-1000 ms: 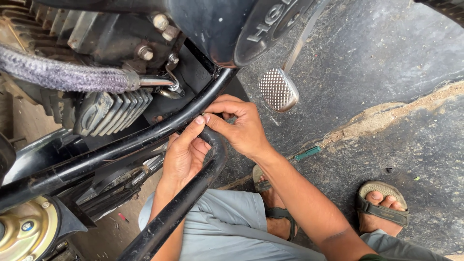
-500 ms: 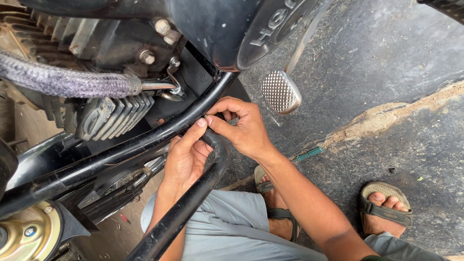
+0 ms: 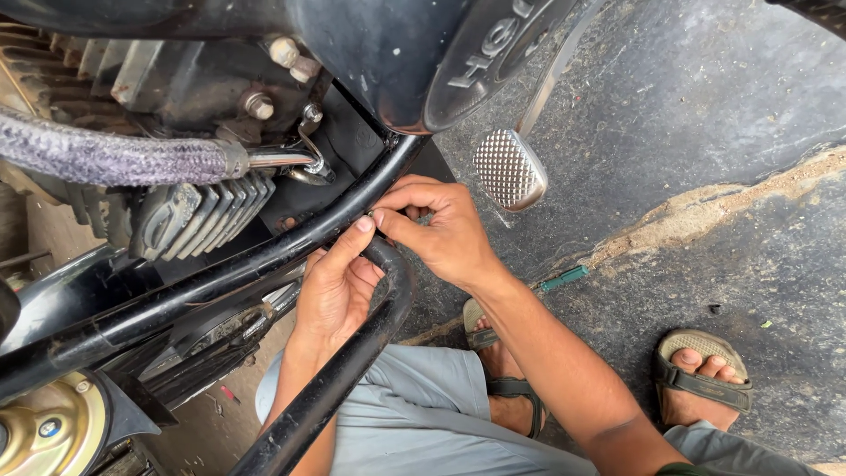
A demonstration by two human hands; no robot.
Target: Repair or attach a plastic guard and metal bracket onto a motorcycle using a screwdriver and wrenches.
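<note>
My left hand [image 3: 337, 284] reaches up between two black tubes of a motorcycle. Its forefinger presses against the upper frame tube [image 3: 220, 278]. My right hand [image 3: 441, 227] comes from the right, its thumb and fingertips pinched on something small at the same spot on the tube; the small part is hidden by the fingers. The curved black guard bar [image 3: 352, 357] passes under both hands. A ribbed metal foot pedal [image 3: 508, 167] sticks out just right of my right hand.
The finned engine [image 3: 189, 211] and a wrapped grey cable [image 3: 106, 159] fill the upper left. A brass-coloured hub [image 3: 44, 432] sits at the bottom left. A green-handled tool [image 3: 564, 278] lies on the dark ground. My sandalled feet [image 3: 701, 375] rest below.
The view has shifted slightly; both hands stay at the same spot on the frame tube, with the fingers working in small motions.
</note>
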